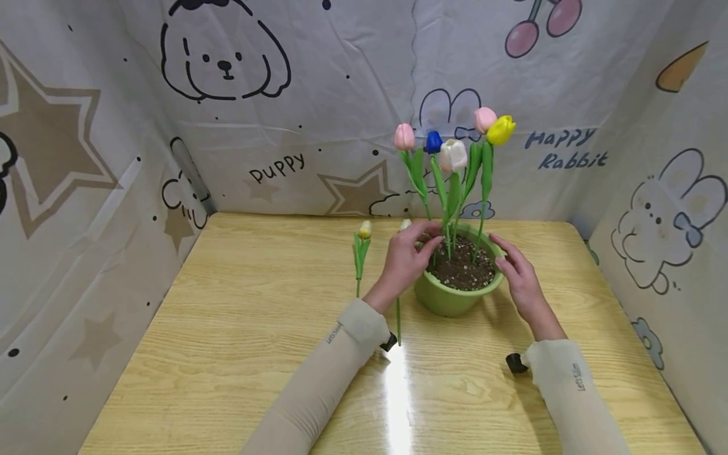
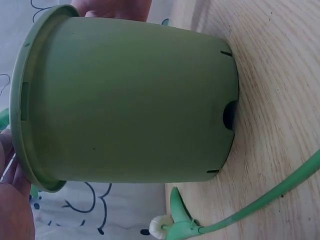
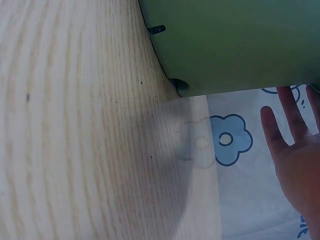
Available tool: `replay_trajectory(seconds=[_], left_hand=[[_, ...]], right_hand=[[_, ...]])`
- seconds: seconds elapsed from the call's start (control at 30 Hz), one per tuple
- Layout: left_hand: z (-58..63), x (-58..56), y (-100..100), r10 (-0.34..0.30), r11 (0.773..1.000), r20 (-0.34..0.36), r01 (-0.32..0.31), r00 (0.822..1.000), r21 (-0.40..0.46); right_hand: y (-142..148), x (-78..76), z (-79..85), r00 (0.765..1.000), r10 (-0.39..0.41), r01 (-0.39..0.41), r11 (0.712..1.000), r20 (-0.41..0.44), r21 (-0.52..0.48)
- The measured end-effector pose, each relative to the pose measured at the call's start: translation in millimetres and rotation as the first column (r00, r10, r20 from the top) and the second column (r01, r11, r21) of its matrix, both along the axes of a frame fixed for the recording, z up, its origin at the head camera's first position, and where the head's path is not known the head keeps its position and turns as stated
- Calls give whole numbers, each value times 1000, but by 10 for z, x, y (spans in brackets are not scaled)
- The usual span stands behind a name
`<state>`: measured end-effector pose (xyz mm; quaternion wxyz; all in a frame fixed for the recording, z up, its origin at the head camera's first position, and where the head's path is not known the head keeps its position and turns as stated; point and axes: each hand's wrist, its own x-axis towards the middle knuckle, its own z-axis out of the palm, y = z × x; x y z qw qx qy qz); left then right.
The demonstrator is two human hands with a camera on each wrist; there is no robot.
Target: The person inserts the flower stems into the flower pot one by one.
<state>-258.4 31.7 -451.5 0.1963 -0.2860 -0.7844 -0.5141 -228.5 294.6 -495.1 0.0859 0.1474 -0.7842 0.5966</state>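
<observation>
Green pot (image 1: 449, 303) upright, its tulips (image 1: 454, 155) bloom-up

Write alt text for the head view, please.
A green pot holds five pink, blue, white and yellow tulips, a person's left hand at their stems, right hand at its rim. Two more lie on the table.

White glare streak on the table (image 1: 256, 316) (wrist views dimmer)
</observation>
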Motion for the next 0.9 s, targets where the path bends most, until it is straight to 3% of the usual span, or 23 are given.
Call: replay_trajectory(seconds=[0.23,0.57,0.9], left_hand=[[-14,-18,-8,-23,999,-7,23,1000,-29],[-37,-41,-35,-13,995,-62,7,998,-98],[-62,-48,-59,-12,994,-87,3,996,-110]], right_hand=[[8,7,-8,1000,-9,9,1000,4,7],[-13,-7,-13,1000,-7,7,1000,1,14],[-16,-2,-9,1000,-15,15,999,14,29]])
